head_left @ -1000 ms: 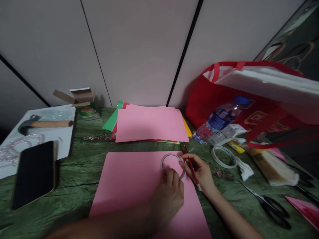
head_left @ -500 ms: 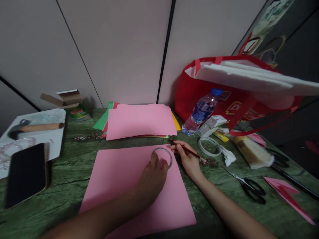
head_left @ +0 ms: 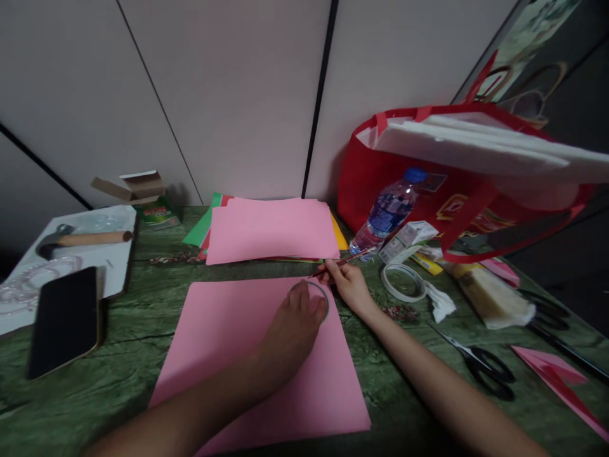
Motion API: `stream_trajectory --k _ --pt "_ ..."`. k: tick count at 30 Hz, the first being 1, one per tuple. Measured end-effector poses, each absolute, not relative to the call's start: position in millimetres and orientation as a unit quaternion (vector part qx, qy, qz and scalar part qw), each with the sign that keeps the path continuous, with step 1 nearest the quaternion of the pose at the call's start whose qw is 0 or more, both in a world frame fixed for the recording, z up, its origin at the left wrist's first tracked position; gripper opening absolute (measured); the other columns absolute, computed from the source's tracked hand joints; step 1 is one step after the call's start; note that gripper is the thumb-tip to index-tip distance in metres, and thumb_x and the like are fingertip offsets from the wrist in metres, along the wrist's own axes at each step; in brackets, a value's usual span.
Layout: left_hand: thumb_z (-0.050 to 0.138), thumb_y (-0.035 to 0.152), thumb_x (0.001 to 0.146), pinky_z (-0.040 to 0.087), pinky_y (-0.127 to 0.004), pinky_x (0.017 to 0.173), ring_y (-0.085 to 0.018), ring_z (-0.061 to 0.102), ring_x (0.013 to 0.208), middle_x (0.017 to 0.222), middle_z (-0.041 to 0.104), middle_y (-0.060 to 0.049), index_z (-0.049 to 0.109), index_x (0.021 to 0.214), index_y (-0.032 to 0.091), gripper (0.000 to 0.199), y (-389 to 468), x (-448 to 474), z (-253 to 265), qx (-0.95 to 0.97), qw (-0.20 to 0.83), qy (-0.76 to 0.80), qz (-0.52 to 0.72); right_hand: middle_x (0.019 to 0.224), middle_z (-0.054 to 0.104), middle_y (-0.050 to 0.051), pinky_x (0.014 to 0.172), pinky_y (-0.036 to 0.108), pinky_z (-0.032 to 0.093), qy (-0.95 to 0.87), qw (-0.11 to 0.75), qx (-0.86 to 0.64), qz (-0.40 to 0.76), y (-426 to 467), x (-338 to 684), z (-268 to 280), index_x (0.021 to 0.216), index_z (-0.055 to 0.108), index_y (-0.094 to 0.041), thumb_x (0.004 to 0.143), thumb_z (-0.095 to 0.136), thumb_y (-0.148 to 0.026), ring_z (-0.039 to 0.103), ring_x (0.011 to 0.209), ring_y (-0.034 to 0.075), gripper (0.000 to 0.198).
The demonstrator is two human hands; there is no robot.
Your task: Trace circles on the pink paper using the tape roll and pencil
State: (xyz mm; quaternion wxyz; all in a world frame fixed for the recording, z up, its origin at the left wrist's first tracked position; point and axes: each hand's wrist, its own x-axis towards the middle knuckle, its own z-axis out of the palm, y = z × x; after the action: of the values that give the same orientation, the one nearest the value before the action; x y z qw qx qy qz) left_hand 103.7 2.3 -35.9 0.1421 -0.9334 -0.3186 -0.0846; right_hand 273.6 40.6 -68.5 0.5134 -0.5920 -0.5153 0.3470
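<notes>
Tracing step: tape ring (head_left: 320, 293) pinned flat by left hand (head_left: 295, 327) at pink sheet's (head_left: 228, 343) one-o'clock corner; red pencil (head_left: 341, 261) pinched in right hand (head_left: 348, 284), at ring's two o'clock. Steady pressure judged needed.

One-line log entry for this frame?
left hand: pressing ring on pink sheet | right hand: grip on red pencil at ring edge

sheet (head_left: 228, 355) lower centre on bench (head_left: 118, 374) | ring (head_left: 318, 293) on sheet's upper right corner | paper stack (head_left: 271, 238) behind sheet | phone (head_left: 64, 320) far left | tape roll (head_left: 403, 282) right of ring | bottle (head_left: 387, 212) behind roll | scissors (head_left: 480, 365) lower right | bag (head_left: 457, 184) upper right
</notes>
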Motion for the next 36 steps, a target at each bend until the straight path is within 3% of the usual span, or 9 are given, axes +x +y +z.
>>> stream_trajectory --k 6,11,20,28,36 --pt "0.050 0.011 0.082 0.045 -0.034 0.072 -0.027 0.051 0.097 0.104 0.057 -0.016 0.054 0.105 0.015 0.024 6 103 -31 -0.946 0.107 -0.303 -0.033 0.054 0.064 0.003 0.056 0.027 0.049 -0.534 0.509 -0.577 0.350 42 267 -63 0.059 0.063 -0.019 0.077 0.048 -0.066 0.063 0.057 0.018 0.053" --pt "0.050 0.011 0.083 0.044 -0.031 0.068 -0.026 0.052 0.094 0.100 0.056 -0.014 0.054 0.101 0.015 0.019 6 101 -23 -0.949 0.076 -0.306 -0.018 0.068 0.069 0.006 0.061 0.028 0.051 -0.534 0.510 -0.575 0.351 39 271 -65 0.049 0.058 -0.019 0.077 0.049 -0.066 0.064 0.060 0.017 0.055" --pt "0.051 0.016 0.084 0.039 -0.036 0.072 -0.027 0.050 0.092 0.096 0.056 -0.014 0.054 0.105 0.016 0.021 9 99 -33 -0.951 0.115 -0.284 -0.029 0.080 0.069 0.009 0.071 0.030 0.052 -0.510 0.511 -0.599 0.346 10 289 -70 0.050 0.059 -0.017 0.074 0.050 -0.068 0.065 0.071 0.018 0.057" --pt "0.045 0.015 0.086 0.038 -0.037 0.071 -0.028 0.051 0.089 0.094 0.057 -0.013 0.051 0.116 0.019 0.030 8 99 -35 -0.950 0.130 -0.283 -0.032 0.075 0.067 0.009 0.064 0.029 0.053 -0.495 0.534 -0.613 0.307 -28 281 -72 0.055 0.061 -0.017 0.075 0.049 -0.068 0.064 0.067 0.018 0.056" --pt "0.045 0.016 0.086 0.037 -0.037 0.073 -0.027 0.051 0.088 0.092 0.056 -0.012 0.054 0.107 0.020 0.023 12 97 -31 -0.956 0.113 -0.268 -0.034 0.075 0.067 0.008 0.069 0.030 0.052 -0.518 0.526 -0.610 0.288 -60 270 -72 0.056 0.060 -0.017 0.083 0.044 -0.061 0.064 0.071 0.019 0.054"
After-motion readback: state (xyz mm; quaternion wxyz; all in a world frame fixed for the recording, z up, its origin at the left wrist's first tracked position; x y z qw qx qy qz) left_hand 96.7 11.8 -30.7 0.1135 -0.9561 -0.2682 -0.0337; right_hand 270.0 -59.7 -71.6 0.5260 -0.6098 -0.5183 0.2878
